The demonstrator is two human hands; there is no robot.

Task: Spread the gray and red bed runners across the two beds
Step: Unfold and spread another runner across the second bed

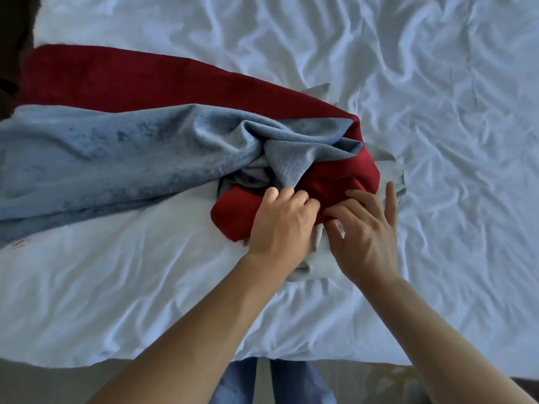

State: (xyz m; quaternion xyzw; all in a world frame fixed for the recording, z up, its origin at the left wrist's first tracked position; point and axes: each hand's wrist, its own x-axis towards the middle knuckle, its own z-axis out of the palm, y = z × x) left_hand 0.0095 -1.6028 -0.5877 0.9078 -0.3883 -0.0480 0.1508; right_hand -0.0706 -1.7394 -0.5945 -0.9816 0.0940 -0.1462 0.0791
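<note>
A red bed runner (122, 80) and a gray-blue bed runner (96, 158) lie side by side across the left half of a white bed (437, 112). Their right ends are bunched into a tangled heap near the middle, with pale lining showing. My left hand (280, 220) grips the red fabric at the front of the heap, fingers curled into it. My right hand (364, 231) rests on the heap beside it, fingers spread over the red cloth and the pale lining, thumb tucked at the lining's edge.
The rumpled white sheet stretches to the right and toward the back. The bed's front edge (291, 358) runs along the bottom, with the floor and my blue trouser legs (274, 383) below it. Dark furniture (11, 30) stands at the far left.
</note>
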